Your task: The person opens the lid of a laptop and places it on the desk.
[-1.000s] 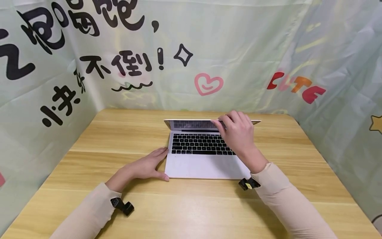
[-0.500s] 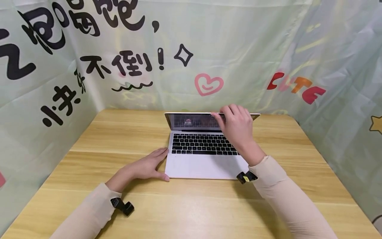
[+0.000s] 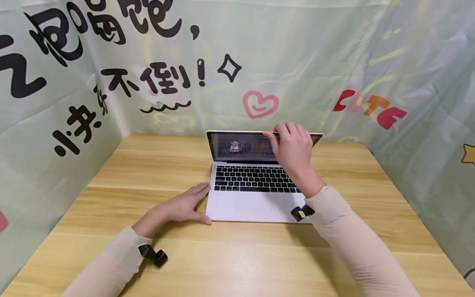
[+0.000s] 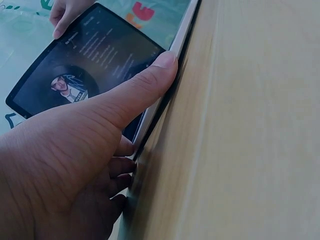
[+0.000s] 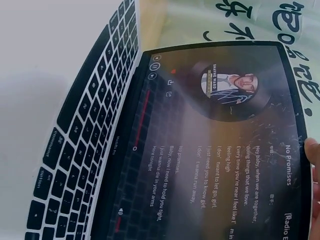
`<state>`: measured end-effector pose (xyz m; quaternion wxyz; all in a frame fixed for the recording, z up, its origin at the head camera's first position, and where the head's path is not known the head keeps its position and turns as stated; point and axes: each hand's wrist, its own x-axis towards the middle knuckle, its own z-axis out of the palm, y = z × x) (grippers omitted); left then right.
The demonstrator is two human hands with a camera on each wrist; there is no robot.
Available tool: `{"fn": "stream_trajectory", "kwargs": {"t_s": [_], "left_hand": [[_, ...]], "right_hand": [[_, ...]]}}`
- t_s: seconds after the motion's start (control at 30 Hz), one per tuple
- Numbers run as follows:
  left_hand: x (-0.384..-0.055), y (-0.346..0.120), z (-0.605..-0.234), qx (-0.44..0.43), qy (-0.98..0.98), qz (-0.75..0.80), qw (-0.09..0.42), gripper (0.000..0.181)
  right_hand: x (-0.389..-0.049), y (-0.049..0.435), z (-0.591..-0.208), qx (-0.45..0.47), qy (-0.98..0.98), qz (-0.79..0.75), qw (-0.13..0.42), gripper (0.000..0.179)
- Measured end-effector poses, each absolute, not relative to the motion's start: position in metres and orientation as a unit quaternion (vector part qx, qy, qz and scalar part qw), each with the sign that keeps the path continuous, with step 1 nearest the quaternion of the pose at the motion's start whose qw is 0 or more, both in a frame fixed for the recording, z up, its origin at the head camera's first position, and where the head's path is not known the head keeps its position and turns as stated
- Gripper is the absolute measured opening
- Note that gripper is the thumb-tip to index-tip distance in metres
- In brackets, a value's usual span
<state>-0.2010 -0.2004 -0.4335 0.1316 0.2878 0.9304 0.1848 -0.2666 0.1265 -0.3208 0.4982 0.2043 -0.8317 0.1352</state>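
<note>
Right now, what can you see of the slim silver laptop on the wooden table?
The slim silver laptop, metallic-looking, rests on the light-brown wooden table, its lid raised. Its flat base carries a black keyboard and pale palm rest. The glossy, black-bordered screen is lit, showing lyrics, the words "No Promises" and a round picture. The person's right hand pinches the lid's top edge; their left hand touches the base's left side and front corner.

Pale green fabric [image 3: 297,49] hangs around a wood-grain table [image 3: 245,255], and it's got chunky black Chinese lettering [image 3: 168,78], a pink heart [image 3: 259,108], "CUTE" [image 3: 376,104] in reds and orange, plus a cut-off star [image 3: 469,153] far right.
</note>
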Motion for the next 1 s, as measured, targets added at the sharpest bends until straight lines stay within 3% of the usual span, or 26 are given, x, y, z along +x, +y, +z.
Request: {"fn": "stream_trajectory", "kwargs": {"t_s": [1.0], "left_hand": [[-0.202, -0.200, -0.431, 0.293, 0.928, 0.188, 0.136, 0.120]], "right_hand": [[-0.290, 0.116, -0.304, 0.147, -0.878, 0.145, 0.433, 0.038]]}}
